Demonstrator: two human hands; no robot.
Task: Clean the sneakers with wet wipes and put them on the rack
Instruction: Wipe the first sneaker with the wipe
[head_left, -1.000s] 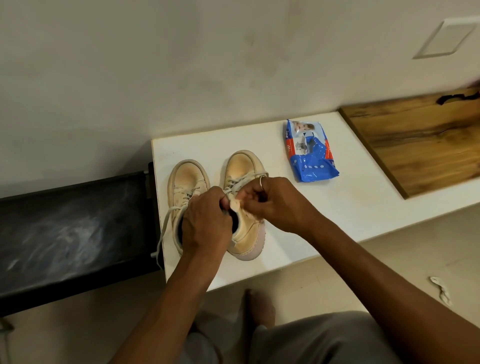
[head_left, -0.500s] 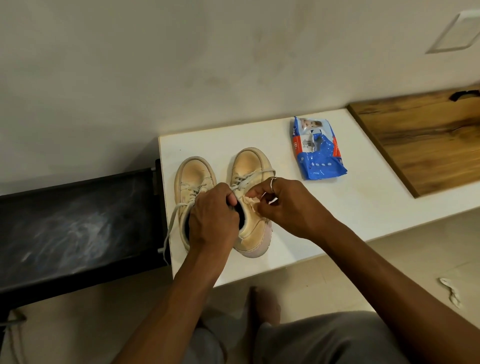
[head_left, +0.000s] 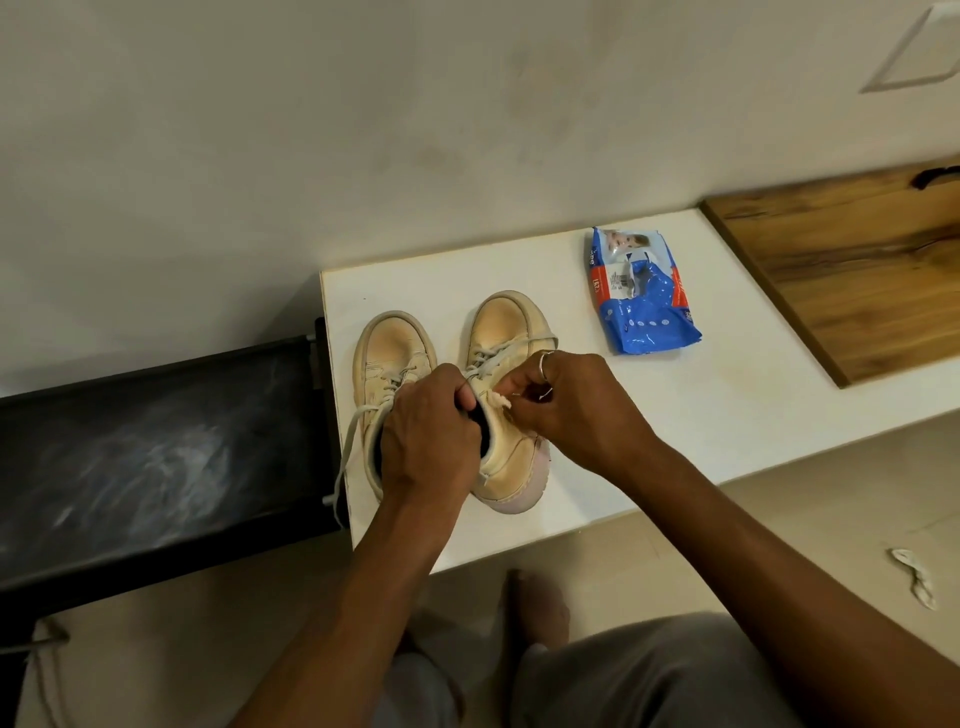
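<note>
Two cream sneakers stand side by side on a white table (head_left: 701, 415), toes toward the wall. My left hand (head_left: 428, 441) covers the heel of the left sneaker (head_left: 389, 348) and pinches the collar of the right sneaker (head_left: 506, 327) at its opening. My right hand (head_left: 566, 405) is closed on the laces and tongue of the right sneaker. A blue pack of wet wipes (head_left: 641, 296) lies flat on the table to the right of the shoes. No wipe shows in either hand.
A black rack shelf (head_left: 156, 457) sits lower, against the table's left edge. A wooden board (head_left: 857, 270) lies on the table's right end. A crumpled white wipe (head_left: 914, 577) lies on the floor at right. My knees and a foot are below the table.
My fingers have shifted slightly on the right sneaker's laces and collar. The shoes and the wipes pack have stayed in place; the camera moved a little.
</note>
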